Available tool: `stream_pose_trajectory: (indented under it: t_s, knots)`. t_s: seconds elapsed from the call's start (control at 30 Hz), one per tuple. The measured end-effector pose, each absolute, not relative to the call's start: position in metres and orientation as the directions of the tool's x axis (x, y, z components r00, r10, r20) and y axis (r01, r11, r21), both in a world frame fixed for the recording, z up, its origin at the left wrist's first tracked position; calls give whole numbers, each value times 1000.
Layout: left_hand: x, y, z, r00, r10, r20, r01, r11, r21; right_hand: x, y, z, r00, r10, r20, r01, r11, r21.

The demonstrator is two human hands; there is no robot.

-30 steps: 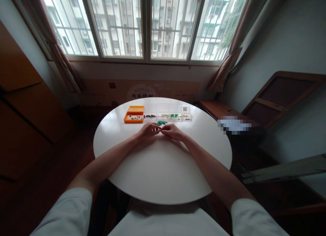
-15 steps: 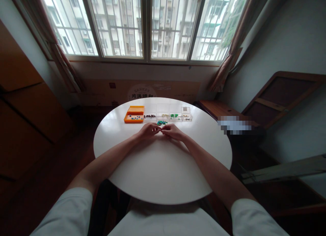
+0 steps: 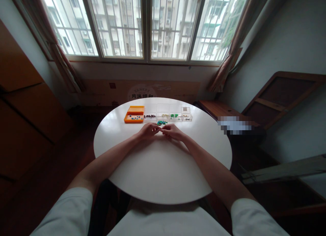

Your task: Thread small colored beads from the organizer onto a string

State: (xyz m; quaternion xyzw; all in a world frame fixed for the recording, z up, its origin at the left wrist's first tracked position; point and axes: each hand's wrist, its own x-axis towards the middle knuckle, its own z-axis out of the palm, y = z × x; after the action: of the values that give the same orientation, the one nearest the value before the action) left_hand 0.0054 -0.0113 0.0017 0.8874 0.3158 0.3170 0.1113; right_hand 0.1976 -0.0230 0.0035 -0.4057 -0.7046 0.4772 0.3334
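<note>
"Small blue and green pieces (image 3: 162, 122): where are they found?"

"On the white table (image 3: 158, 171), heaped just beyond the fingertips. A row of clear boxes (image 3: 150, 120) is set behind, with dark pieces (image 3: 150, 116) and bright green pieces (image 3: 174, 115) sorted in it. An orange box (image 3: 133, 121) is placed at the left end, its lid raised."

"How are the hands placed?"

"The left hand (image 3: 149, 130) and the right hand (image 3: 172, 131) are held low over the table, fingertips nearly meeting on the near side of the heap."

"And the grip?"

"At this size, neither the tightness of either grip nor whether something tiny is pinched there can be made out."

"Which step is in hand, then?"

"Close two-handed fingertip work, it would be judged; the boxes are not being reached into."

"What is called for by the next move?"

"Light, steady fingertip control, probably, with the heap left unbrushed by the knuckles."
</note>
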Motion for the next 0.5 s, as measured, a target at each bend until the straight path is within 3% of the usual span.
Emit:
stream_pose_trajectory:
  t_s: [0.5]
  knots:
    - [6,-14,3,587,648,485,494,-762,420,196,-25,6,-451,889,81,245,211,-946]
